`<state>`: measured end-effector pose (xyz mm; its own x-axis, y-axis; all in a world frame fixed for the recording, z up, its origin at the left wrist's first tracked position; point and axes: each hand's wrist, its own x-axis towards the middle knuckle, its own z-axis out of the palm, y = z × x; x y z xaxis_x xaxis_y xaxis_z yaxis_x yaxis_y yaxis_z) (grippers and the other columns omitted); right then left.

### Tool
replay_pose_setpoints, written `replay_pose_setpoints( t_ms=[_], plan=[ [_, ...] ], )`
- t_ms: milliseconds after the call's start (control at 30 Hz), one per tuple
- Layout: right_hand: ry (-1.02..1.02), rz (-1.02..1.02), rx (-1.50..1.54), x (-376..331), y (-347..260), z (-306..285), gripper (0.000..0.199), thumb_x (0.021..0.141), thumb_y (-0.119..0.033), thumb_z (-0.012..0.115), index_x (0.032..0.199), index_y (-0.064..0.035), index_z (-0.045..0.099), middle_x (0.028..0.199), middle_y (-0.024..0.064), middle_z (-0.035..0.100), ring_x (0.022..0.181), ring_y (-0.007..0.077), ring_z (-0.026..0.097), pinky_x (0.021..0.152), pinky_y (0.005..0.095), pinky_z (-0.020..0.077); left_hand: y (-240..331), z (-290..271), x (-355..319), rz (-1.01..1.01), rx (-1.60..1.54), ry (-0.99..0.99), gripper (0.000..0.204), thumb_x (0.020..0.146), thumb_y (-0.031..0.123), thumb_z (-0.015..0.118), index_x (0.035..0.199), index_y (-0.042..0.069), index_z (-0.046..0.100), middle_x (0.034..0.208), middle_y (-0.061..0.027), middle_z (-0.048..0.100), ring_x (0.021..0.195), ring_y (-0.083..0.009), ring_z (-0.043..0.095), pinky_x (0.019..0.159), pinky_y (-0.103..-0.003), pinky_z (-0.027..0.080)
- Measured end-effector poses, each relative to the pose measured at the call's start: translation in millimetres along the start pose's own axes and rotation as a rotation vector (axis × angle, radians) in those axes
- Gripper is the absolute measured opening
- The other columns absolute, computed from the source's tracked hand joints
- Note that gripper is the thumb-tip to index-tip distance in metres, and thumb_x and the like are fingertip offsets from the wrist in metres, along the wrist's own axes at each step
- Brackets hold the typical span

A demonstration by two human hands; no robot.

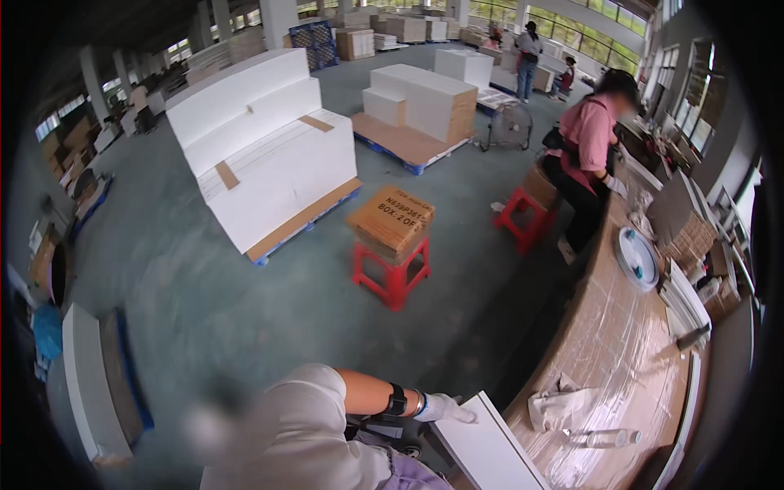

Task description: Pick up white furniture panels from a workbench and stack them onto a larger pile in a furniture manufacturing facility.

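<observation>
Neither of my hands shows in the head view. At the bottom edge a co-worker in a white shirt (pixel 302 433) bends forward, one arm stretched to the right. That arm wears a black wrist strap, and its white-gloved hand (pixel 445 407) rests on the upper corner of a white flat panel (pixel 486 449). The panel leans beside a long workbench (pixel 621 343) covered in brown card and clear film. On the bench near the panel lie a crumpled pale cloth (pixel 563 406) and a clear plastic bottle (pixel 600 438).
A red stool (pixel 394 276) carries a brown cardboard box (pixel 392 216) mid-floor. A person in pink (pixel 588 139) sits at the bench's far end by another red stool (pixel 523 214). Pallets of white panels (pixel 261 155) (pixel 416 102), a floor fan (pixel 510 126), a round blue-white disc (pixel 637 257).
</observation>
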<state>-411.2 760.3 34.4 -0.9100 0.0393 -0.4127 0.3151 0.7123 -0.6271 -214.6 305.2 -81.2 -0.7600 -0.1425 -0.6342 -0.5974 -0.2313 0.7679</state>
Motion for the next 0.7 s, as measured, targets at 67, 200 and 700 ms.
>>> replay_pose_setpoints(
  t_ms=[67, 200, 700],
  plan=[
    [-0.054, 0.184, 0.436, -15, -30, 23, 0.055, 0.102, -0.031, 0.052, 0.149, -0.0060, 0.037, 0.140, 0.0151, 0.052, 0.124, 0.0293, 0.053, 0.103, 0.0396, 0.0454, -8, 5, 4, -0.032, -0.041, 0.132, 0.094, 0.078, 0.065, 0.071, 0.140, -0.002, 0.050, 0.129, -0.0175, 0.060, 0.115, -0.0264, 0.059, 0.100, -0.035, 0.046],
    [-0.273, -0.012, 0.413, -11, -80, 63, 0.055, 0.102, -0.031, 0.052, 0.149, -0.0056, 0.038, 0.139, 0.0148, 0.053, 0.122, 0.0288, 0.053, 0.101, 0.0392, 0.0456, -12, 7, -4, -0.022, -0.188, 0.096, 0.086, 0.077, 0.058, 0.077, 0.135, -0.001, 0.056, 0.127, -0.0129, 0.063, 0.112, -0.0232, 0.061, 0.100, -0.032, 0.044],
    [-0.785, -0.255, 0.286, 25, -137, 150, 0.054, 0.102, -0.032, 0.052, 0.147, -0.0042, 0.039, 0.135, 0.0137, 0.055, 0.117, 0.0272, 0.054, 0.097, 0.0378, 0.0463, -81, -10, -118, 0.017, -0.148, 0.265, 0.053, 0.093, 0.049, 0.061, 0.135, 0.016, 0.061, 0.139, -0.0022, 0.059, 0.134, -0.0208, 0.049, 0.113, -0.035, 0.033]
  ],
)
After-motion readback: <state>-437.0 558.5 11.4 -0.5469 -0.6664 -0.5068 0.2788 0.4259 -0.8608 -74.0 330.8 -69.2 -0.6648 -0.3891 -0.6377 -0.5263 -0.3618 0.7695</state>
